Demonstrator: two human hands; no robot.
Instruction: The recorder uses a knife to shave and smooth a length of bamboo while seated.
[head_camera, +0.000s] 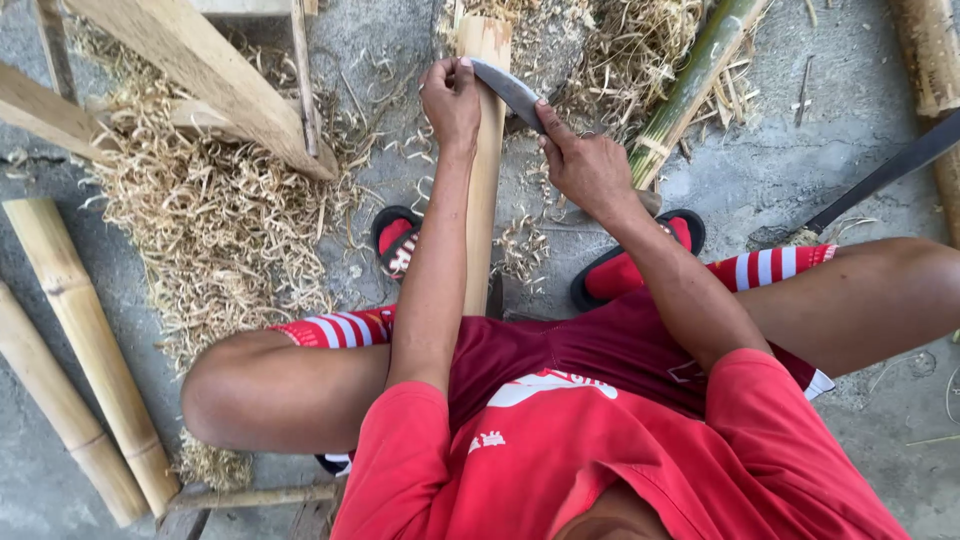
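Observation:
A pale bamboo stave (487, 170) stands slanted between my knees, its far end resting near a heap of shavings. A grey knife blade (508, 90) lies across its upper part. My left hand (450, 100) grips the blade's tip end on the stave's left side. The handle end of the blade sits in my right hand (585, 165), to the right of the stave. I sit low, in red shorts and a red shirt.
Curled shavings (215, 220) cover the concrete at left. Two bamboo poles (85, 340) lie at the far left and a green bamboo piece (690, 85) at top right. Wooden beams (205, 75) cross the upper left. A dark long blade (885, 170) lies at right.

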